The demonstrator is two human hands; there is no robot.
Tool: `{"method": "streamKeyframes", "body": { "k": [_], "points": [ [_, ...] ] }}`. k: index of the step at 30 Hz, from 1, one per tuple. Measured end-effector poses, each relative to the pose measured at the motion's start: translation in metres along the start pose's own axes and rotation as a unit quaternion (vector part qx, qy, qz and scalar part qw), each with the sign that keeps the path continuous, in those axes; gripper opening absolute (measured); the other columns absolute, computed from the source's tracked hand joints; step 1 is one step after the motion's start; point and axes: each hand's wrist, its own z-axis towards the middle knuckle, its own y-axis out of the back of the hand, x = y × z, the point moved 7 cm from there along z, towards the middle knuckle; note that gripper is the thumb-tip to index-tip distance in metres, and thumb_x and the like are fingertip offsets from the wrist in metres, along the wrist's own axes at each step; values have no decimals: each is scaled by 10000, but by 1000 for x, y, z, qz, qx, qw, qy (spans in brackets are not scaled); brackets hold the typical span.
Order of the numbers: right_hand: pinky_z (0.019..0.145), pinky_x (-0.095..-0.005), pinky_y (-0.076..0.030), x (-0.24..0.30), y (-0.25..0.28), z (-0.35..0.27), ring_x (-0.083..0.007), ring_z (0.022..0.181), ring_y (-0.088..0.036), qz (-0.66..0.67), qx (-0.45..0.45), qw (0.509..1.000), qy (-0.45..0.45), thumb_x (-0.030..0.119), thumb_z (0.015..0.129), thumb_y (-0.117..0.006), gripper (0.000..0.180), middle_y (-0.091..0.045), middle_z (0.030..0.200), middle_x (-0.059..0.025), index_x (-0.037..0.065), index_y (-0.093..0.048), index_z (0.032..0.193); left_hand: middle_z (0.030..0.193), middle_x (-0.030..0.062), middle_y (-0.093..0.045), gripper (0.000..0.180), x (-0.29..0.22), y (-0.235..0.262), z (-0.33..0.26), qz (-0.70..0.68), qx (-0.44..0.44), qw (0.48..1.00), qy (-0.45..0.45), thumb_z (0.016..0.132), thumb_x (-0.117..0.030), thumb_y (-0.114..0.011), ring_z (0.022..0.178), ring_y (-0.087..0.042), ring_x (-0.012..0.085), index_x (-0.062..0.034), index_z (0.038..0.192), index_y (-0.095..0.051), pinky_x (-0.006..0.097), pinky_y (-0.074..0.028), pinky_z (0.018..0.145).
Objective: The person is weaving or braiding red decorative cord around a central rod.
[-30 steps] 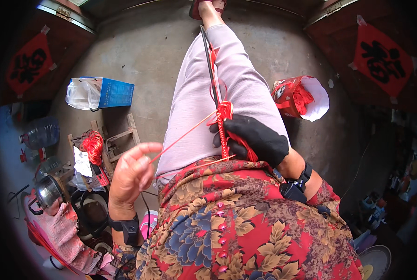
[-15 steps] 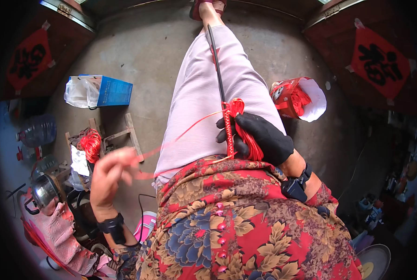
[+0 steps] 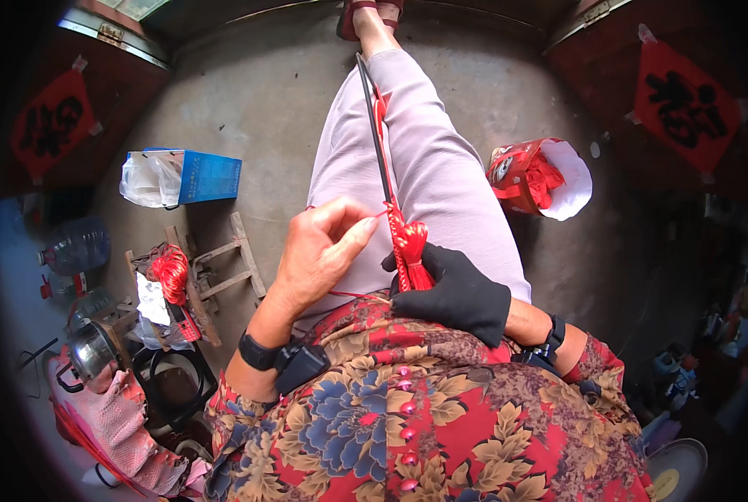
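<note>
Now that the left hand (image 3: 317, 253) has swung inward, its nearly closed fingers pinch the cord (image 3: 382, 214) beside the braid (image 3: 395, 238) — apparently returning work there — while the right hand (image 3: 462, 299), fingers curled, grips braid and bundle (image 3: 413, 243) over the thighs (image 3: 462, 192).

Room to pass over concrete floor (image 3: 273, 105) between blue box (image 3: 213, 177) and trousered legs (image 3: 453, 171) — wooden frame (image 3: 247, 248) narrows it nearer body. Right side: red bag (image 3: 516, 177) stands near legs. Black rod (image 3: 377, 138) over legs — bars low crossing.
</note>
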Motion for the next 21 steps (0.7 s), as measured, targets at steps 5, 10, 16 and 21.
{"method": "streamKeyframes", "body": {
  "k": [5,10,16,21],
  "points": [
    [831,-317,-515,-7,0,6,-144,882,-632,-80,-4,997,12,216,803,-784,448,-684,945,-102,11,-600,1155,645,-26,-590,183,2,19,-30,-39,17,999,-2,928,-137,-672,573,-448,19,6,815,-673,219,-317,498],
    [788,-372,-525,-3,-7,7,-275,856,-685,-63,16,995,78,281,807,-758,487,-691,935,-178,43,-593,1197,604,-11,-578,225,-15,34,-71,-120,115,986,4,925,-129,-659,518,-453,25,10,748,-648,224,-317,465],
    [725,-433,-531,0,-9,12,-386,819,-676,-147,13,983,111,314,808,-755,497,-680,876,-197,76,-559,1197,818,70,-669,233,20,27,-35,-269,51,948,162,989,-180,-600,623,-574,96,45,982,-658,236,-454,503],
    [710,-444,-528,4,-8,11,-400,806,-669,-155,39,981,106,349,815,-753,510,-667,851,-204,68,-534,1180,922,74,-672,287,30,-2,-4,-387,6,906,175,970,-216,-645,708,-603,103,38,1104,-658,222,-504,543]
  ]
}}
